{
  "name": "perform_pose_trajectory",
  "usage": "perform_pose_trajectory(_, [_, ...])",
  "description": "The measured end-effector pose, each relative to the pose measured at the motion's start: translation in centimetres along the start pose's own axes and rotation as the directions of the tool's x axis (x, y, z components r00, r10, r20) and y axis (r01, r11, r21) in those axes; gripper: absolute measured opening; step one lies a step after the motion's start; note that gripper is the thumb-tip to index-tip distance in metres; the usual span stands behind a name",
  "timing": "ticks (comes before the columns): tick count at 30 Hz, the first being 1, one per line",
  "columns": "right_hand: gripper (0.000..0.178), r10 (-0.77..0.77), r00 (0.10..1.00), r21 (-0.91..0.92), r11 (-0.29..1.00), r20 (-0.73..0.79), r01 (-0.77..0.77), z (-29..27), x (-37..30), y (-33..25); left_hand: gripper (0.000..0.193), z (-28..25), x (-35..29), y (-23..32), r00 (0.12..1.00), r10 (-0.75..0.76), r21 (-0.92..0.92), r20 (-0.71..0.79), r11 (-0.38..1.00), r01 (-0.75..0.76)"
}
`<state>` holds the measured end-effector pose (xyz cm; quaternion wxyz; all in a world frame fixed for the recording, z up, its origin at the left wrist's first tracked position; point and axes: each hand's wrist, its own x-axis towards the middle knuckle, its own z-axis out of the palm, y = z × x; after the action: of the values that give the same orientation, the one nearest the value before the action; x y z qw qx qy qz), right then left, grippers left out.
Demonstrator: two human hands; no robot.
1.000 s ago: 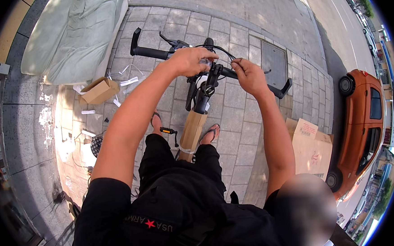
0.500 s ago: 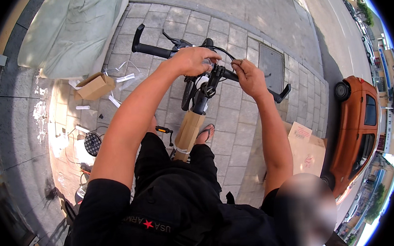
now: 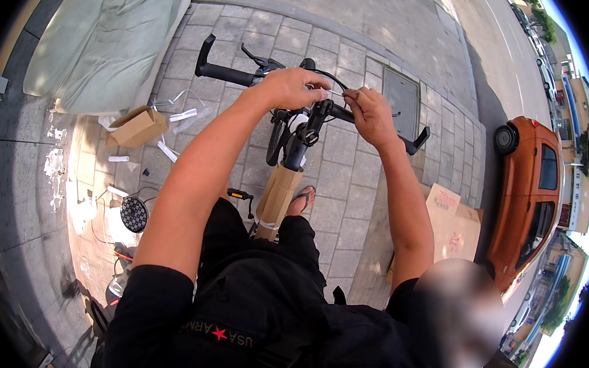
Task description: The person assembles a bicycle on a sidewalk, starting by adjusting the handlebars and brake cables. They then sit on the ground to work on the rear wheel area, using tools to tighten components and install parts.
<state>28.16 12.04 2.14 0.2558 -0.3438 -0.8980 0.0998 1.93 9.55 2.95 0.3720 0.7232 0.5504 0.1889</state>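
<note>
In the middle of the head view stands a bicycle with a black handlebar (image 3: 341,113). My left hand (image 3: 291,88) is over the handlebar's centre, its thumb and fingers closed around one part of a thin cable (image 3: 334,92). Just to its right, my right hand (image 3: 371,115) pinches the same cable between thumb and fingertips. The cable's ends are hidden by my fingers. A brake lever (image 3: 252,57) juts forward beside the left grip (image 3: 227,74). Brown cardboard (image 3: 279,198) wraps the frame tube between my legs.
An open small carton (image 3: 139,128) and white packing scraps lie at the left, near a pale mattress (image 3: 104,47). A larger cardboard box (image 3: 455,225) is at my right. Beyond it an orange car (image 3: 527,190) is parked. A pedal (image 3: 238,194) sticks out by my left leg.
My two hands stay over the handlebar with small finger movements; the thin cable between them shows more clearly now. The whole view has shifted slightly.
</note>
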Motion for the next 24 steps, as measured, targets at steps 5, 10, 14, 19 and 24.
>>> perform_pose_trajectory(5, [0.01,0.025,0.999,0.019,0.999,0.029,-0.026,0.2,-0.1,0.0,0.036,1.5,1.0,-0.6,0.994,-0.056,-0.131,-0.095,0.99,0.043])
perform_pose_trajectory(10, [0.012,0.12,0.985,-0.058,0.992,0.123,-0.114,-1.4,0.4,-2.1,0.035,2.2,2.0,-2.2,0.995,0.022,-0.118,-0.095,0.992,-0.033])
perform_pose_trajectory(14, [0.013,0.165,0.965,-0.205,0.971,0.202,-0.123,-3.0,2.0,-4.4,0.032,2.2,2.3,-2.8,0.991,0.076,-0.149,-0.113,0.985,-0.092])
perform_pose_trajectory(19, [0.016,0.259,0.934,-0.208,0.955,0.247,-0.21,-3.3,1.9,-4.4,0.03,2.3,2.0,-1.9,0.989,0.087,-0.1,-0.116,0.99,-0.098])
perform_pose_trajectory(24, [0.025,0.399,0.843,-0.295,0.907,0.362,-0.302,-4.8,4.1,-7.5,0.028,2.4,1.7,-2.4,0.979,0.139,-0.022,-0.146,0.989,-0.144])
